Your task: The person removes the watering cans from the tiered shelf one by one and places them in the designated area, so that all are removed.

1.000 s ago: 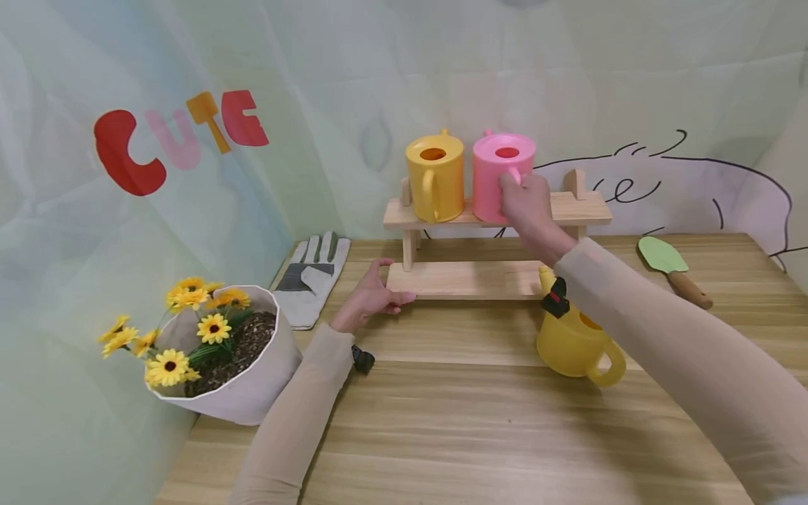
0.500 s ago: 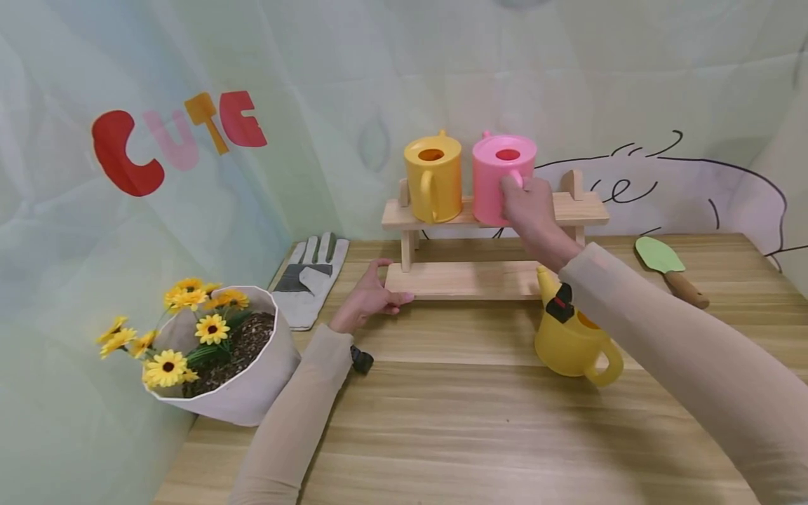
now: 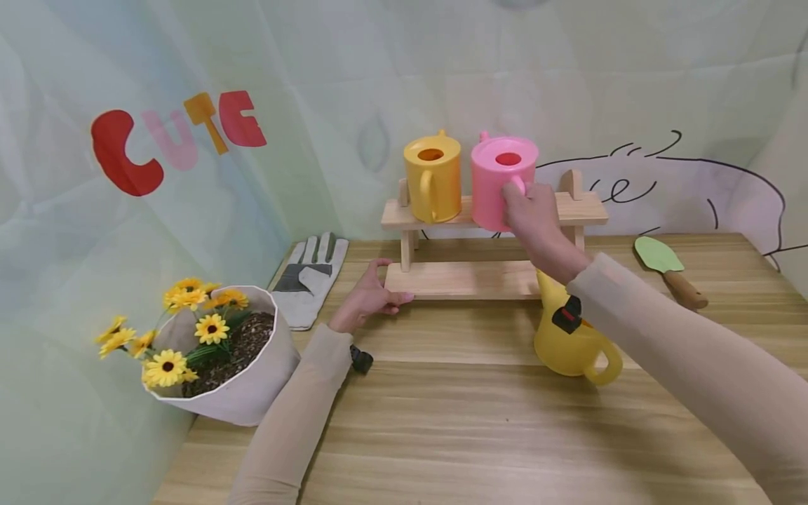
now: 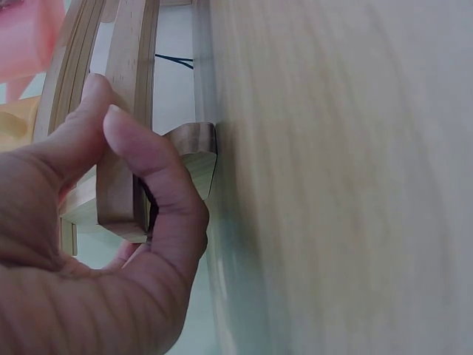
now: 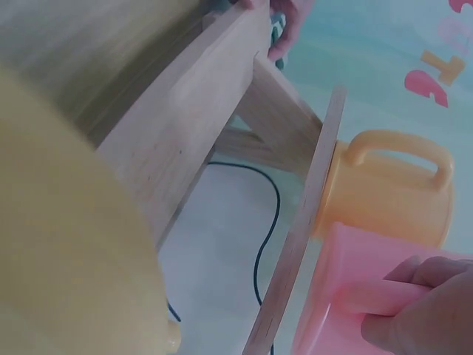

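Observation:
My right hand [image 3: 533,214] grips the handle of a pink watering can [image 3: 495,186] at the upper tier of a wooden two-tier shelf [image 3: 467,279]. The can's base overlaps the tier's front edge. Just left of it, an orange-yellow watering can [image 3: 435,179] stands on the same tier. With thumb and fingers, my left hand [image 3: 369,298] holds the left end of the lower board; the left wrist view shows the fingers curled round that board [image 4: 122,192]. Below my right forearm, a yellow watering can [image 3: 568,344] stands on the table, its upper part partly hidden by the wrist camera.
At the left, a white pot [image 3: 278,351] holds soil and yellow flowers [image 3: 167,366]. A grey-white work glove [image 3: 309,280] lies behind it. A green trowel [image 3: 669,270] with a wooden handle lies at the right. Fabric backdrop [image 3: 341,105] closes off the back and left.
My right hand has drawn the pink watering can slightly forward and down, toward the tier's front edge. The left hand keeps its hold on the lower board.

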A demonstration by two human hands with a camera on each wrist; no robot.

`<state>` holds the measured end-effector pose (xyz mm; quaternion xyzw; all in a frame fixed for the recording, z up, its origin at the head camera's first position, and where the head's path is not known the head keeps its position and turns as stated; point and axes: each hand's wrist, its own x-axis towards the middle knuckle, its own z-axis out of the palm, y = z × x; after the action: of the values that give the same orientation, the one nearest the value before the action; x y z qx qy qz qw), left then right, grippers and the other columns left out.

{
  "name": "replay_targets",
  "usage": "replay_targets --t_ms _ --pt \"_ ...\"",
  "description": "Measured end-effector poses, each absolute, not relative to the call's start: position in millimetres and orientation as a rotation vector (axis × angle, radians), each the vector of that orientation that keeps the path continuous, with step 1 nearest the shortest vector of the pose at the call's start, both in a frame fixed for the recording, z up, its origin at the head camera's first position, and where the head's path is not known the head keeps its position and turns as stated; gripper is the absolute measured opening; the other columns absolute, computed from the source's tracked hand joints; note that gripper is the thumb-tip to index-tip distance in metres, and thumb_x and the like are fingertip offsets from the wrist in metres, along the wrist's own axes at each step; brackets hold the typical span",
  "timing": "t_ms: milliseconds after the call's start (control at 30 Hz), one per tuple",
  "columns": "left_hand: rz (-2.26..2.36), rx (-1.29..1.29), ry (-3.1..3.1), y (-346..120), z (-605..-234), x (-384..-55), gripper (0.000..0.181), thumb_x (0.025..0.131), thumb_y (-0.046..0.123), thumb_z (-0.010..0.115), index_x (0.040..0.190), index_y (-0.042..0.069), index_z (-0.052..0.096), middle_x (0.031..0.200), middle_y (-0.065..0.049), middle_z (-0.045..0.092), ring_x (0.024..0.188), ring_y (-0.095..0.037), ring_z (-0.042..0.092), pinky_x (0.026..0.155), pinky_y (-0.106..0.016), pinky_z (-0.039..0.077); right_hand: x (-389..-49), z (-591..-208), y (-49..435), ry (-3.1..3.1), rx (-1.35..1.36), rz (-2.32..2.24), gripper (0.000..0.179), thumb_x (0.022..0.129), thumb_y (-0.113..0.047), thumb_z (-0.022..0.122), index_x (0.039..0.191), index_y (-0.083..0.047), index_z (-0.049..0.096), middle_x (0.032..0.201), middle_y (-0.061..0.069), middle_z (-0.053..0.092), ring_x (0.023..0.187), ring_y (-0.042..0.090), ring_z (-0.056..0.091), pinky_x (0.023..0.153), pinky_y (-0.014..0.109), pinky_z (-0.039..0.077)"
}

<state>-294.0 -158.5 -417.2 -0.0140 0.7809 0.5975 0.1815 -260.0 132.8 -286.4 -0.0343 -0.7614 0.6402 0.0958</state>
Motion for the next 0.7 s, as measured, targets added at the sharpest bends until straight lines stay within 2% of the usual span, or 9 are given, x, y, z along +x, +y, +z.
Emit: replay_targets --t_ms 400,700 --pt "1.668 -0.054 2.215 -159.6 -416.5 -293.6 0.098 0.095 0.001 0.083 0.168 0.017 0.019 0.104 -0.013 0.06 0.063 -0.01 0.061 0.054 -0.018 0.055 -236.6 -286.9 132.8 -2.247 -0.105 1.893 0.038 0.108 -0.022 0.045 0.071 -0.013 0.043 0.061 -0.009 0.046 0.066 0.012 0.045 0.061 0.026 0.038" --pt "1.672 -0.053 2.213 -159.5 -415.5 -294.1 0.1 0.094 0.0 0.083 0.168 0.016 0.018 0.106 -0.015 0.061 0.062 -0.01 0.061 0.054 -0.018 0.054 -220.6 -289.9 132.7 -2.245 -0.087 1.902 0.043 0.109 -0.022 0.046 0.068 -0.013 0.044 0.058 -0.009 0.044 0.061 0.011 0.04 0.054 0.025 0.032"
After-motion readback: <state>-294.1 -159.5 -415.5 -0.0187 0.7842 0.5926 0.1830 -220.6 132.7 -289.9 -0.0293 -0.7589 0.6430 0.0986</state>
